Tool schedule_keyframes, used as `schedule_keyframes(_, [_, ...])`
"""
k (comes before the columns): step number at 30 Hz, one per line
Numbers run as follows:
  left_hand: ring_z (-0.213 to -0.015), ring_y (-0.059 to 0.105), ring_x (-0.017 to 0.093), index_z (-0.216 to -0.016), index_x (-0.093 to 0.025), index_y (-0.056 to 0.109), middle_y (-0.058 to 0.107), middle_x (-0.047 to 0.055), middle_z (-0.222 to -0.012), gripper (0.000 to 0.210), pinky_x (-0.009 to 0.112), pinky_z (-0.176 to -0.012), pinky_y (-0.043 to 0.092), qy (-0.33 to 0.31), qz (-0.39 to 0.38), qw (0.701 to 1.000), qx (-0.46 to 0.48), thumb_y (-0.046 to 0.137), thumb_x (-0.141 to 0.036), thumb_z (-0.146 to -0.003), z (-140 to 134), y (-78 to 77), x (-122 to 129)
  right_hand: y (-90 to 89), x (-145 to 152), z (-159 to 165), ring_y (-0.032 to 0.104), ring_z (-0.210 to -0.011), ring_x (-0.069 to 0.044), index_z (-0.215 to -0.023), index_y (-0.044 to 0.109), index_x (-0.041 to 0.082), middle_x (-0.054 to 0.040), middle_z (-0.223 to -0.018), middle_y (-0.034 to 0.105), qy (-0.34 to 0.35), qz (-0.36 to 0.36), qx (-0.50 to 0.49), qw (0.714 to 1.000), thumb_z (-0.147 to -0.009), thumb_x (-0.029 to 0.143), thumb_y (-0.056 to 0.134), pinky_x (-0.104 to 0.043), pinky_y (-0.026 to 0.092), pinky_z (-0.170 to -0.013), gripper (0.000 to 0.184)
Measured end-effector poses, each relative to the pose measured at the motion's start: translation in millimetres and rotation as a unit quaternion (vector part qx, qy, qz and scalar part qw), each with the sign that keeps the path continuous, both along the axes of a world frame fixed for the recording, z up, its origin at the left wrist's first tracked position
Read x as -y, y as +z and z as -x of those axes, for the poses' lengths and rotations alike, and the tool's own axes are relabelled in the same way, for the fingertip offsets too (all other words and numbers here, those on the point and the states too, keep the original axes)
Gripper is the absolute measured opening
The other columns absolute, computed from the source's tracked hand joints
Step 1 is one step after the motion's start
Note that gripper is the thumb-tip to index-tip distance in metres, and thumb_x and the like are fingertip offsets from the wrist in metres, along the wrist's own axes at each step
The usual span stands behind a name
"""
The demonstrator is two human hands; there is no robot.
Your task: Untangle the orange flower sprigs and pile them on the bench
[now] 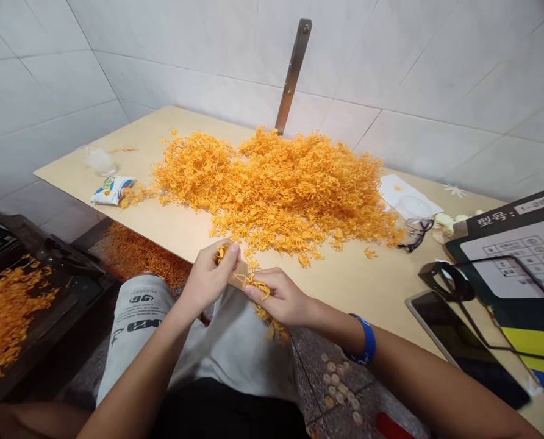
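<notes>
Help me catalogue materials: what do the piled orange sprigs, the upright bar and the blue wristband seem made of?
Piled orange sprigs: probably matte moulded plastic, from their uniform colour and repeated shapes. Upright bar: likely metal, given its dull sheen and small round fixings. Blue wristband: perhaps smooth silicone rubber, judging by its continuous band.

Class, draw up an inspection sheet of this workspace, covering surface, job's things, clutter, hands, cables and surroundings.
Surface: flat tan tabletop, partly covered.
Job's things: large heap of orange, plastic-looking flower sprigs.
Clutter: white-and-blue printed packet on the left; dark-framed glasses, black-screened rectangular phone and black-and-white printed box on the right.
Hands: left hand and right hand both grip small orange pieces.
Cables: thin black cord-like lines by a black ring; cable or rod, unclear.
Surroundings: white tiled wall; narrow metal-looking bar behind the heap.
</notes>
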State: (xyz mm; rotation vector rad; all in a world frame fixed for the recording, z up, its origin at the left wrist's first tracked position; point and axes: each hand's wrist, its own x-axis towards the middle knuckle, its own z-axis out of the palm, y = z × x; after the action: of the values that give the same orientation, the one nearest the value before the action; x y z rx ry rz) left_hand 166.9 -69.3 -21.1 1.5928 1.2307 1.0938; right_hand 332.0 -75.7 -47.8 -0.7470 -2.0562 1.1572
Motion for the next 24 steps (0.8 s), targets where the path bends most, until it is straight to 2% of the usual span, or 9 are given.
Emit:
schedule_keyframes(3, [-0.054,0.044,0.009,-0.066,-0.017,0.049,0.048,-0.004,-0.057,0.031,0.02,-0.054,0.036,-0.088,0.08,0.993,0.013,0.046,-0.034,-0.092,12.4,-1.4,12.9,2.2,4.6,1.5,0.049,-0.057,-0.01,-0.067,0.054,0.015,0.001,-0.06,0.052,0.024,0.072,0.009,0.997,-0.09,0.023,0.044,-0.021,0.038,-0.058,0.026])
schedule_keyframes(6, [-0.055,0.046,0.009,-0.073,-0.018,0.052,0.051,-0.004,-0.06,0.027,0.02,-0.056,0.037,-0.092,0.118,0.989,0.016,0.047,-0.036,-0.092,20.7,-6.2,27.9,5.4,9.7,3.3,0.051,-0.062,-0.01,-0.071,0.055,0.015,0.0009,-0.065,0.056,0.028,0.126,0.04,0.991,-0.086,0.012,0.041,-0.02,0.039,-0.061,0.021])
schedule_keyframes(8, [-0.056,0.044,0.01,-0.073,-0.017,0.052,0.05,-0.004,-0.061,0.028,0.02,-0.056,0.036,-0.081,0.13,0.988,0.001,0.047,-0.038,-0.091,24.2,-10.6,38.4,7.9,15.3,3.8,0.048,-0.058,-0.009,-0.07,0.053,0.016,0.0019,-0.063,0.054,0.05,0.122,0.08,0.988,-0.083,0.01,0.041,-0.019,0.037,-0.058,0.018])
schedule_keyframes(12, [-0.055,0.037,0.01,-0.062,-0.018,0.042,0.038,-0.004,-0.058,0.039,0.021,-0.053,0.032,-0.046,0.172,0.983,-0.049,0.046,-0.045,-0.089,32.3,-20.8,64.9,10.7,31.9,5.9,0.044,-0.051,-0.009,-0.07,0.053,0.016,0.0014,-0.06,0.056,0.139,0.03,0.207,0.968,-0.085,0.018,0.046,-0.021,0.028,-0.051,0.016])
schedule_keyframes(16, [-0.055,0.038,0.012,-0.06,-0.019,0.038,0.036,-0.003,-0.058,0.045,0.023,-0.053,0.034,0.032,0.238,0.967,-0.083,0.041,-0.055,-0.088,46.6,-34.0,97.4,7.0,45.6,14.2,0.052,-0.048,-0.013,-0.084,0.059,0.016,-0.0029,-0.064,0.066,0.241,-0.083,0.34,0.905,-0.082,0.02,0.053,-0.025,0.018,-0.045,0.008])
schedule_keyframes(19, [-0.056,0.041,0.013,-0.061,-0.02,0.04,0.039,-0.002,-0.059,0.047,0.024,-0.054,0.037,0.083,0.275,0.953,-0.092,0.04,-0.058,-0.087,58.6,-46.8,116.8,-0.1,50.8,22.0,0.058,-0.051,-0.015,-0.09,0.059,0.014,-0.0051,-0.067,0.069,0.282,-0.127,0.361,0.88,-0.08,0.018,0.053,-0.027,0.017,-0.043,0.013])
schedule_keyframes(24, [-0.056,0.042,0.014,-0.061,-0.02,0.043,0.041,-0.002,-0.058,0.048,0.024,-0.054,0.037,0.144,0.274,0.946,-0.094,0.041,-0.06,-0.086,62.6,-74.2,130.5,-14.0,54.9,28.3,0.062,-0.051,-0.017,-0.091,0.058,0.013,-0.0058,-0.07,0.07,0.276,-0.177,0.36,0.873,-0.079,0.015,0.053,-0.029,0.016,-0.04,0.013])
